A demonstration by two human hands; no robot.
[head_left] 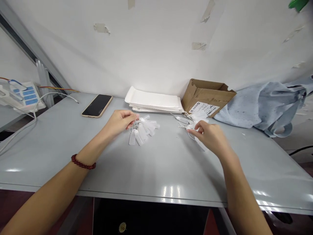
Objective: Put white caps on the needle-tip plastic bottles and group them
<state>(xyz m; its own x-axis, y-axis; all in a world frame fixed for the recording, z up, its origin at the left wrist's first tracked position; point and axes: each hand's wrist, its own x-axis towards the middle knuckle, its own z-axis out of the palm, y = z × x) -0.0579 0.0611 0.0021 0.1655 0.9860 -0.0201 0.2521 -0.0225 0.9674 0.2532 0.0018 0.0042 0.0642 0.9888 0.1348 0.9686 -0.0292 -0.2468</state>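
My left hand (123,120) is closed in a pinch on the strings of a bunch of white tags (143,130). The small translucent tags fan out to the right of its fingertips, just above the grey table (146,169). My right hand (209,134) pinches at a second pile of white string tags (182,120), in front of the cardboard box. One tag (201,143) hangs or lies below the right fingers. Its string appears to run up to the fingertips, which partly hide the pile.
A phone (97,106) lies at the back left. White envelopes (155,100) are stacked by the wall, beside an open cardboard box (207,98). Light blue cloth (254,104) covers the right rear. A white cable (35,112) and a power strip (26,96) are far left.
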